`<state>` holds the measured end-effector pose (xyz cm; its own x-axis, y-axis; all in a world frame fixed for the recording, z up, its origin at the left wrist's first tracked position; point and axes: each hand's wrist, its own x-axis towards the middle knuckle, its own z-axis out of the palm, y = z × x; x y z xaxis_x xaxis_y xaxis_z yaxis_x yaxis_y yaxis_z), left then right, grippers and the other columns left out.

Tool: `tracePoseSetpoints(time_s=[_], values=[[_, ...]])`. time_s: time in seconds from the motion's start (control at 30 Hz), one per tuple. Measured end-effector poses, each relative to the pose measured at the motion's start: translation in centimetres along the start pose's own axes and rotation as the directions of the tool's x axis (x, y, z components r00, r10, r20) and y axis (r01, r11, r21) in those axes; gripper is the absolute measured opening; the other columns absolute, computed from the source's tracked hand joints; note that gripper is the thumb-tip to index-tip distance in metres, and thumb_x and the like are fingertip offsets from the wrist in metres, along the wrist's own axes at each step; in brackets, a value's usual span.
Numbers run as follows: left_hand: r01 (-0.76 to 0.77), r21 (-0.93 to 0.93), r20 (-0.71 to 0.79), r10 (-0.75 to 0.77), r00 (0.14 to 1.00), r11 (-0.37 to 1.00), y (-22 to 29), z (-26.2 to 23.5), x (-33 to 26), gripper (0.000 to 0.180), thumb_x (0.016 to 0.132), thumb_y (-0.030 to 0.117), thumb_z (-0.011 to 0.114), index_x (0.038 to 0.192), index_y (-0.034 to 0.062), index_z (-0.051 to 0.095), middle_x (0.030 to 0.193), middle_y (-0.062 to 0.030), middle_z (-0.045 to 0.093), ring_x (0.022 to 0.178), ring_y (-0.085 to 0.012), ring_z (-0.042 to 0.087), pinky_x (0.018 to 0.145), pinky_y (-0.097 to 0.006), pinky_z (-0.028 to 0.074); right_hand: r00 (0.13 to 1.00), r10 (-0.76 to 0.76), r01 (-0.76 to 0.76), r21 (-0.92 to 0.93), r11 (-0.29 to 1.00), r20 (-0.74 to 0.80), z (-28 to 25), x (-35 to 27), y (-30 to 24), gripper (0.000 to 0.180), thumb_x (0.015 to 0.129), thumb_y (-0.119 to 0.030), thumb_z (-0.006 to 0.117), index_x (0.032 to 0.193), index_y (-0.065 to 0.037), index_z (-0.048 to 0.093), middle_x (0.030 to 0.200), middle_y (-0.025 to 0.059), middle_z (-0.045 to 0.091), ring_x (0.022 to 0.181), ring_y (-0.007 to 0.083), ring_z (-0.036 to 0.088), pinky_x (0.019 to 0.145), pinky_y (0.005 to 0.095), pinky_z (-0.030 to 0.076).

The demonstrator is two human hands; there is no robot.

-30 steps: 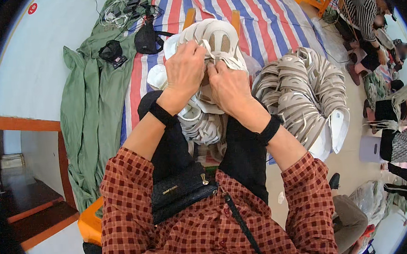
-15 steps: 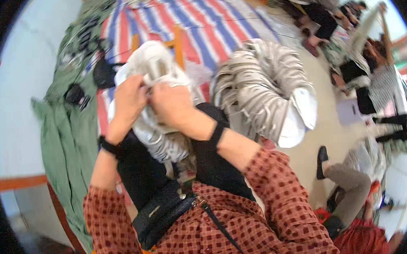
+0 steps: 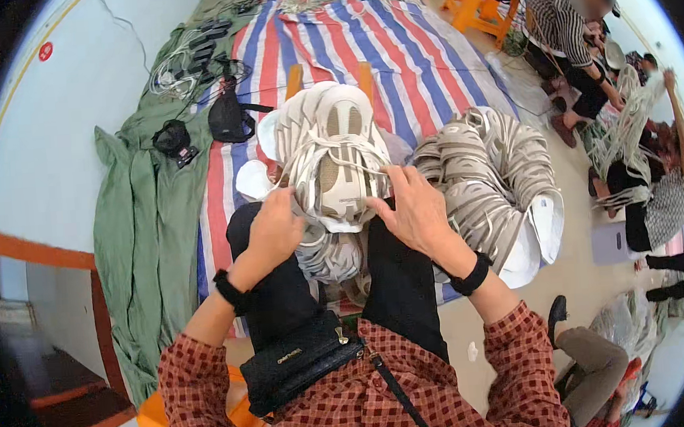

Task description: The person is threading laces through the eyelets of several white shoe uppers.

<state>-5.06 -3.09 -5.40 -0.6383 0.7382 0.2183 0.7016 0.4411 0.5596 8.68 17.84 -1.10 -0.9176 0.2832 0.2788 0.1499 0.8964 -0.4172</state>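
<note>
A cream and beige shoe upper (image 3: 343, 174) lies on top of a row of similar uppers between my knees, toe pointing away. Its white shoelace (image 3: 329, 143) crosses the tongue, with strands spreading to both sides. My left hand (image 3: 277, 227) is at the upper's left edge, fingers curled on a lace strand. At the right edge my right hand (image 3: 421, 212) has its fingers bent at the other strand, thumb stretched toward the upper's heel end. The fingertips are partly hidden. Beside my right hand stands a curved stack of beige uppers (image 3: 481, 164) with white linings.
A striped sheet (image 3: 418, 49) covers the floor ahead, with green cloth (image 3: 140, 220) at left. A black bag (image 3: 229, 114) and black cap (image 3: 170, 137) lie there. An orange stool (image 3: 482, 5) is at the far right. People sit at right, one (image 3: 574, 15) near white cords.
My hands were together over the upper and have moved apart to its two sides. The upper's tongue and crossed laces now show plainly. The head view has shifted.
</note>
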Motion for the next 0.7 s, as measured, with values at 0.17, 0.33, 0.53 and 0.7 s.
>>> tracePoseSetpoints(time_s=[0.17,0.33,0.53,0.7], values=[[0.286,0.080,0.127,-0.294,0.947,0.955,2.9,0.0,0.9,0.063,0.080,0.023,0.060,0.126,-0.0061,0.030,0.081,-0.0260,0.061,0.076,-0.0432,0.060,0.067,-0.050,0.047,0.990,0.127,-0.135,0.157,0.978,0.060,2.3,0.7,-0.3,0.067,0.078,-0.017,0.057,0.135,0.001,0.026,0.109,0.0305,0.051,0.092,0.0450,0.056,0.079,0.0500,0.046],[0.195,0.156,-0.010,-0.196,0.980,0.968,2.7,2.0,1.8,0.049,0.082,0.015,0.050,0.125,-0.0006,0.034,0.066,-0.0246,0.060,0.060,-0.0435,0.059,0.059,-0.054,0.044,0.925,0.233,-0.279,0.120,0.953,0.299,3.7,3.2,3.5,0.075,0.077,-0.020,0.051,0.139,0.002,0.016,0.092,0.0352,0.058,0.085,0.0485,0.058,0.078,0.0512,0.047],[0.061,0.298,0.005,-0.065,0.998,0.953,4.9,-3.0,5.2,0.030,0.080,0.012,0.048,0.110,0.0078,0.053,0.069,-0.0218,0.061,0.063,-0.0397,0.061,0.058,-0.051,0.047,0.840,0.197,-0.268,0.072,0.961,0.505,-2.4,2.7,1.4,0.057,0.078,-0.023,0.047,0.122,0.009,0.032,0.085,0.0336,0.060,0.081,0.0475,0.060,0.076,0.0500,0.047],[0.031,0.374,-0.046,-0.015,0.999,0.927,1.9,-0.9,7.7,0.022,0.080,0.012,0.048,0.100,0.0074,0.055,0.066,-0.0205,0.061,0.065,-0.0391,0.062,0.061,-0.050,0.049,0.797,0.251,-0.204,-0.147,0.968,0.549,-2.7,4.8,0.7,0.051,0.080,-0.027,0.047,0.112,0.011,0.042,0.093,0.0300,0.061,0.090,0.0414,0.061,0.084,0.0441,0.047]])
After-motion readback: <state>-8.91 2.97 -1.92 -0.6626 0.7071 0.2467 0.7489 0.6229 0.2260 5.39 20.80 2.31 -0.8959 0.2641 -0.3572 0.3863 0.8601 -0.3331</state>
